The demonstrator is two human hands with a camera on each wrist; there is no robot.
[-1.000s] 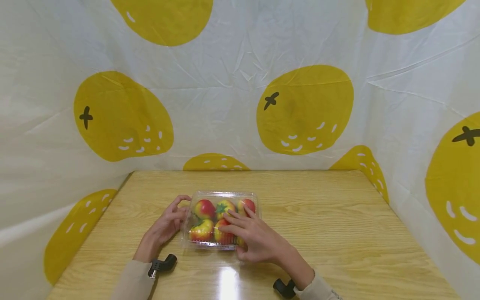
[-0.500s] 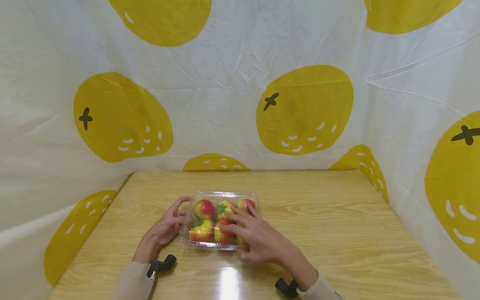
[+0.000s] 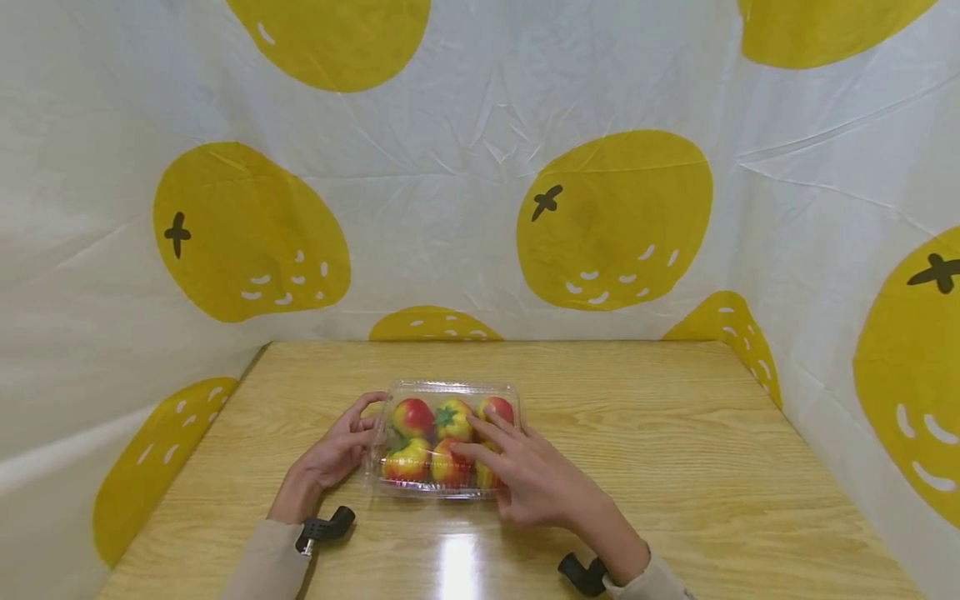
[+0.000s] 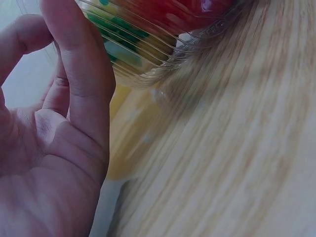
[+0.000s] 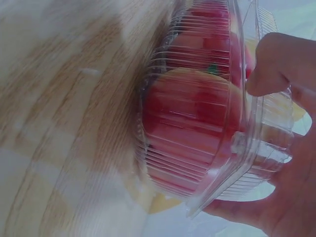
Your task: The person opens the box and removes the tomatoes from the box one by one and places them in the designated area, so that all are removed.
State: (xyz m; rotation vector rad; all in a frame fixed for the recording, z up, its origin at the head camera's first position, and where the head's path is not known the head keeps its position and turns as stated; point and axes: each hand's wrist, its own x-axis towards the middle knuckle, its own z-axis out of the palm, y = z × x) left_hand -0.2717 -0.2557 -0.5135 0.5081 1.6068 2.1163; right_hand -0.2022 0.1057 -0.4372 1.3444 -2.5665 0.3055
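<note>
Right hand (image 3: 551, 483) has shifted to the clear box (image 3: 461, 493)'s right edge
Fingers apart over the lid (image 3: 450, 388), thumb at the rim (image 5: 252, 114), it now seems to work the edge; the box of fruit (image 3: 412, 417) sits on the bench (image 3: 660, 417) between both hands, the left hand (image 3: 330, 457) touching its other end, though I cannot tell whether it grips
</note>
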